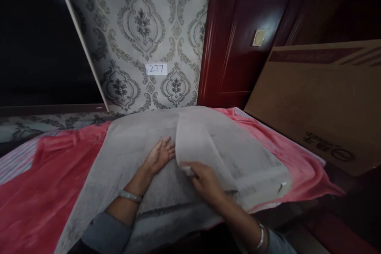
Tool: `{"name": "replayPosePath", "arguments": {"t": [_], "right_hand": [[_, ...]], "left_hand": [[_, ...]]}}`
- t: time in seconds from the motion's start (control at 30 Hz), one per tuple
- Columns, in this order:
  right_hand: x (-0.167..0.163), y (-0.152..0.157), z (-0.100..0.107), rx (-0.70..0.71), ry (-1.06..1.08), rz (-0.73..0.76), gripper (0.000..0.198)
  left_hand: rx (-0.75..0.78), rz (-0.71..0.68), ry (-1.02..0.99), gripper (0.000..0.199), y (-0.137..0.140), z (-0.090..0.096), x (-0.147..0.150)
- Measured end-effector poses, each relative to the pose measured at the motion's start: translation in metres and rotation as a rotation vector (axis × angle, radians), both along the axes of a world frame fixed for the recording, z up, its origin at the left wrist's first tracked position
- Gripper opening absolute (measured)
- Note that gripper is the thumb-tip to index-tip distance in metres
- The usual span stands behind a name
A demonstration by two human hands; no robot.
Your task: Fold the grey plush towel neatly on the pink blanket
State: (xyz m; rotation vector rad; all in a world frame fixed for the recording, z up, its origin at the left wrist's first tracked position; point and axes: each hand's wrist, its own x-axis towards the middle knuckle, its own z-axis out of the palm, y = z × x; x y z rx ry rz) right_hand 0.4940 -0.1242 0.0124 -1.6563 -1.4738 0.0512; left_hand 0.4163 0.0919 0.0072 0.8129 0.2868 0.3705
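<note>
A grey plush blanket [119,158] lies spread out, with a paler flap [193,139] folded back over its middle. My right hand [205,182] is closed on the near corner of this flap, lifting it a little. To the left of the fold, my left hand [161,154] is open with the palm turned up and its fingertips close to the flap's edge. Whether those fingertips touch the fabric, I cannot tell. Dark creases run along the blanket's near side, and a small white tag [282,185] shows at its right corner.
Red-pink plush cloth [68,158] lies under the blanket on both sides. A large cardboard box [315,99] leans at the right beside a dark red wooden panel [235,39]. A dark screen [44,39] stands at the left, before patterned wallpaper [143,27] bearing a "277" label [156,68].
</note>
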Motion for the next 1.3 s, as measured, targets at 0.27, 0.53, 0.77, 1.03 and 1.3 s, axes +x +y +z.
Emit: {"name": "replayPosePath", "arguments": {"t": [0.27,0.53,0.77,1.03,1.3], "right_hand": [[-0.024,-0.013,-0.036,-0.149,-0.268,0.024,0.083],[-0.014,-0.014,-0.027,-0.095,-0.375,-0.029,0.073],[-0.039,0.004,-0.03,-0.126,-0.37,-0.052,0.065],[-0.047,0.0,-0.032,-0.205,-0.325,-0.104,0.063],[-0.044,0.004,-0.017,-0.229,-0.334,-0.088,0.052]], "left_hand": [[0.178,0.076,-0.027,0.076,-0.003,-0.008,0.0],[0.601,0.26,0.24,0.057,0.01,0.016,0.028],[0.764,0.487,0.328,0.031,0.031,0.009,0.022],[0.911,0.467,0.386,0.049,0.032,-0.009,0.017],[0.952,0.471,0.39,0.055,0.034,-0.008,0.023]]}}
